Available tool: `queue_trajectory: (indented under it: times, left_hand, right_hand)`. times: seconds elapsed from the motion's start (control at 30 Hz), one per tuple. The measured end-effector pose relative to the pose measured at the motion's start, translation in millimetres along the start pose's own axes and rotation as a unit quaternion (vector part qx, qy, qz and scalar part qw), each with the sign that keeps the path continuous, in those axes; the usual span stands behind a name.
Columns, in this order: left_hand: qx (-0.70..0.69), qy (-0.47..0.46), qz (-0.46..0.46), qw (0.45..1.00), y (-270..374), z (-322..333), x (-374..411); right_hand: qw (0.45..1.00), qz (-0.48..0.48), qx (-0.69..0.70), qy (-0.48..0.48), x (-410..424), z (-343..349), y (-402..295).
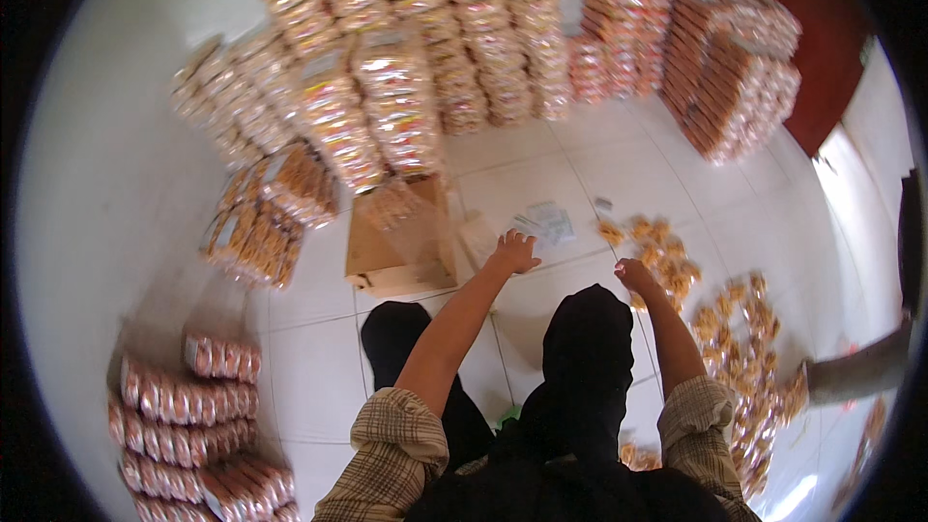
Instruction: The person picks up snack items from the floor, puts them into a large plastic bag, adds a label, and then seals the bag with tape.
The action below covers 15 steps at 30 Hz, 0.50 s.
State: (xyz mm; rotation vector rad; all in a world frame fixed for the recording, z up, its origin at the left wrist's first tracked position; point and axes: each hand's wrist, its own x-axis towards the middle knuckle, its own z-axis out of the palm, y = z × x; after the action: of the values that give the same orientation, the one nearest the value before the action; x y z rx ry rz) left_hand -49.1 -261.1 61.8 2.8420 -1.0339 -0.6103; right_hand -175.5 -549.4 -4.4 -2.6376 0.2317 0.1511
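Note:
My left hand reaches out over the tiled floor, fingers spread and nothing in them. Just beyond it lie several pale printed paper slips, next to what looks like a clear plastic bag. My right hand has its fingers curled. A small pinkish spot shows at its fingertips, too small to tell whether something is held. Close by that hand lie small clear packets of brown snacks, with one packet apart from the others. A small grey object rests beyond it.
A cardboard box stands ahead on the left, a clear bag of snacks on top. Tall stacks of packaged snacks line the wall. More bundles lie left. At right, another person's arm reaches toward loose packets.

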Motion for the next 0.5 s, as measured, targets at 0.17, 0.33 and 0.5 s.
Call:
queue_trajectory:
  times: [0.17, 0.33, 0.5]
  left_hand:
    - [0.048, -0.065, 0.081, 0.993, 53, 47, 64]
    - [-0.007, -0.038, 0.137, 0.990, 75, 105, 128]
    - [-0.042, 0.083, 0.172, 0.981, 95, 137, 204]
  right_hand:
    - [0.995, 0.029, 0.061, 0.078, -54, 21, 106]
    - [0.978, 0.063, -0.061, 0.187, -53, 46, 138]
    - [0.983, 0.064, -0.037, 0.170, 34, 37, 130]
